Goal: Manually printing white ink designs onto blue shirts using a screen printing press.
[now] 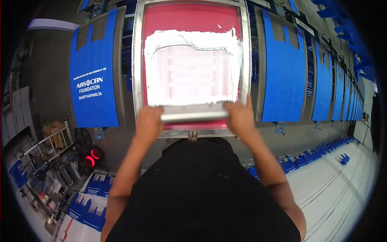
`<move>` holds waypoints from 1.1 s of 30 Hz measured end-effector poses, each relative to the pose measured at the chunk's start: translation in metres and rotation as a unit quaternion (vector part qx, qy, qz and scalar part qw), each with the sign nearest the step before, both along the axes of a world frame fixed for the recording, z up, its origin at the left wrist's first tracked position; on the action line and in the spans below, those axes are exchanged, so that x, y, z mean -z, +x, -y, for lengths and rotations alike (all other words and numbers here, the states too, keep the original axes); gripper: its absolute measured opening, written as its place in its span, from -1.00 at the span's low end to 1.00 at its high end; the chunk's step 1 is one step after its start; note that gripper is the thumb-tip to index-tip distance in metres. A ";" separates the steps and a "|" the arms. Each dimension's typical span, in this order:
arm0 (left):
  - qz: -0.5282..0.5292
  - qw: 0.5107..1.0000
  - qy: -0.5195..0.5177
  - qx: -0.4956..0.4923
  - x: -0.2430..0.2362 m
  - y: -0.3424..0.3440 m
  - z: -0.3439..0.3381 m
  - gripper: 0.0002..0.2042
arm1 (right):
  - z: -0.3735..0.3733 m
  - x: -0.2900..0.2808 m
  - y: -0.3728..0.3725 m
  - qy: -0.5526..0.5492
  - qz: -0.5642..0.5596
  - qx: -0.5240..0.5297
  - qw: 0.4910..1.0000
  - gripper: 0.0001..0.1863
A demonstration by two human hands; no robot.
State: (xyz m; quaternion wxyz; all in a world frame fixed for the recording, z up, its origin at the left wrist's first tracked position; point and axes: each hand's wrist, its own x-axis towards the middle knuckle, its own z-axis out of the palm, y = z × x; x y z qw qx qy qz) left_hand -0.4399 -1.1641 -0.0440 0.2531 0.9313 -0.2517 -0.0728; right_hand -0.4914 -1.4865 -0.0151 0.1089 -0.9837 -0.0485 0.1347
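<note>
A metal-framed printing screen point(192, 16) with red mesh lies in front of me, thick white ink point(153, 52) spread around its pale middle, where reversed lettering shows faintly. A silver squeegee bar point(193, 117) crosses the screen's near part, with white ink along its far edge. My left hand point(150, 120) is closed on the bar's left end, and my right hand point(239, 117) grips its right end, slightly blurred. My black shirt point(197, 189) fills the lower middle.
Blue bag pieces on boards point(94, 56) flank the screen, the left one printed white, with a row point(282, 68) receding right. Lower left are a metal rack point(54, 143), red-lit speakers point(92, 157) and blue pieces point(88, 211) on the floor. More lie along the right floor point(302, 159).
</note>
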 end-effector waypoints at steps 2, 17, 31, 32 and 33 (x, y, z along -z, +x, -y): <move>0.031 0.999 -0.012 -0.003 0.014 -0.013 0.006 -0.61 | 0.004 0.028 -0.007 0.003 0.025 0.004 1.000 -0.68; 0.030 0.999 0.012 0.019 0.003 -0.013 0.003 -0.69 | -0.010 -0.009 -0.013 0.007 -0.091 0.035 0.995 -0.60; -0.069 0.993 0.098 -0.014 -0.017 0.052 0.015 -0.68 | 0.006 -0.022 0.050 -0.066 -0.083 -0.017 0.994 -0.53; -0.024 0.999 0.037 0.005 -0.012 0.015 0.006 -0.68 | -0.001 -0.017 0.009 -0.038 -0.068 -0.003 0.997 -0.53; 0.026 0.999 0.008 0.030 0.001 -0.010 0.001 -0.67 | -0.003 -0.007 -0.014 -0.013 -0.053 0.012 0.998 -0.52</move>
